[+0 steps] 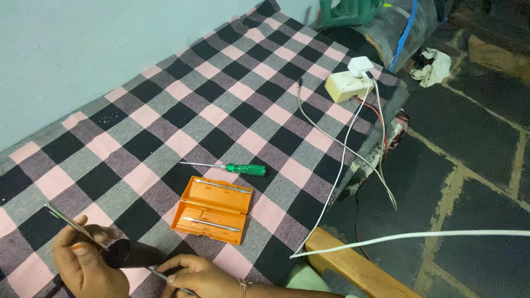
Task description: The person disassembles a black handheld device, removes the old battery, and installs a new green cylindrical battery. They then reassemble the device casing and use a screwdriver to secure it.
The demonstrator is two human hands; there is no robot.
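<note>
Down at the near edge of the checked cloth (165,105), both hands are working on one dark cylinder (132,254), a black handle-like piece lying almost level between them. The left hand (88,265) is curling around its left end, thumb on top, and is also pinching a thin metal rod (66,219) that is slanting up and away to the left. The right hand (201,276) is sitting just right of the cylinder, fingers closing on another slim metal shaft (165,276) that is running low along the cloth from the cylinder's right end; how firmly it is gripping, I cannot tell. A thin bracelet is showing at that wrist.

Just beyond the right hand, an orange case (212,209) is lying open and flat, a metal bit in each half. Behind it, a green-handled screwdriver (232,168) is resting on the cloth, tip pointing left.

Far up at the cloth's right edge, a cream socket box (345,85) is carrying a white charger (361,66), and white cables (342,160) are trailing down over the edge toward the dark stone floor (469,132). A wooden bar (348,262) is poking out below the near right corner.
</note>
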